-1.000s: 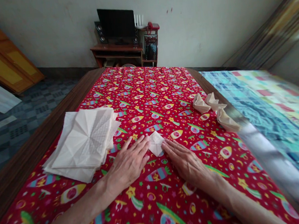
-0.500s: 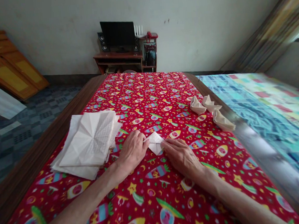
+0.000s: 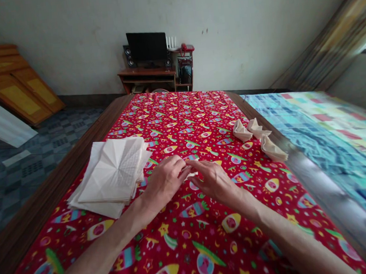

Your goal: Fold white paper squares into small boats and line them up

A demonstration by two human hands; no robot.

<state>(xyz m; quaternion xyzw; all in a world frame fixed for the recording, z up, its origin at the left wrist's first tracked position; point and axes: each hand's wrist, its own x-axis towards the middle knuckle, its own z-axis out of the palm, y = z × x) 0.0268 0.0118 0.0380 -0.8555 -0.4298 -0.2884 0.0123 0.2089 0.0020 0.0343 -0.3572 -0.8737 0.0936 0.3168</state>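
The fingers of the left hand (image 3: 164, 175) and the right hand (image 3: 219, 179) meet around a small folded paper (image 3: 192, 175); the right thumb stands apart from its forefinger, but whether either hand is truly pinching the paper I cannot tell, as the fingers cover most of it. It lies just above or on the red cloth (image 3: 185, 242) over the desk (image 3: 90, 131), between the two hands. It should be almost weightless, crisp along its creases yet easily bent or torn, and best taken lightly at opposite edges between thumb and forefinger. What shows is a pale, whitish sliver, its outline hidden. Farther out, a creased paper stack (image 3: 102, 183) lies to the left, and three cream folded pieces (image 3: 242, 131) with pointed tips sit to the right
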